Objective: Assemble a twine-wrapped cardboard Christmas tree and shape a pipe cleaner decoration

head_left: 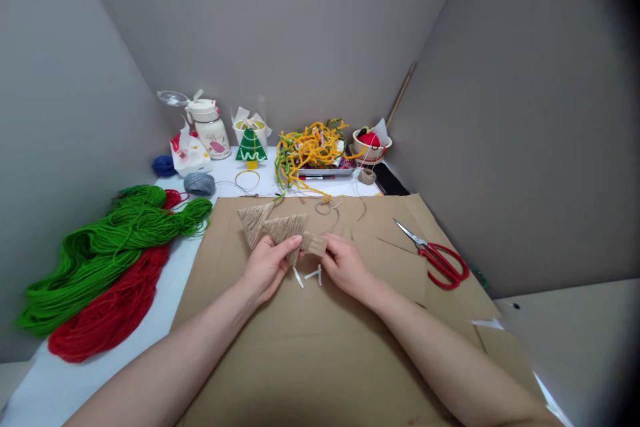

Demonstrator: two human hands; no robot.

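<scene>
A cardboard tree shape (283,227), wound with brown twine, lies sideways between my hands above the cardboard sheet (310,360). My left hand (271,265) is closed around its lower edge, thumb on top of the twine. At the trunk end on the right, my right hand (345,265) pinches the small wrapped block with fingertips; part of its fingers is hidden behind it. Below the shape lie several thin white strips (313,274). To the right, red-handled scissors (440,260) rest with blades apart.
Green yarn (100,253) and red yarn (113,310) are heaped at left. Along the back stand a white bottle (212,133), a green felt tree (251,147), a tray of tangled yellow yarn (315,150) and a bowl (371,150). A twine ball (367,176) sits near the bowl.
</scene>
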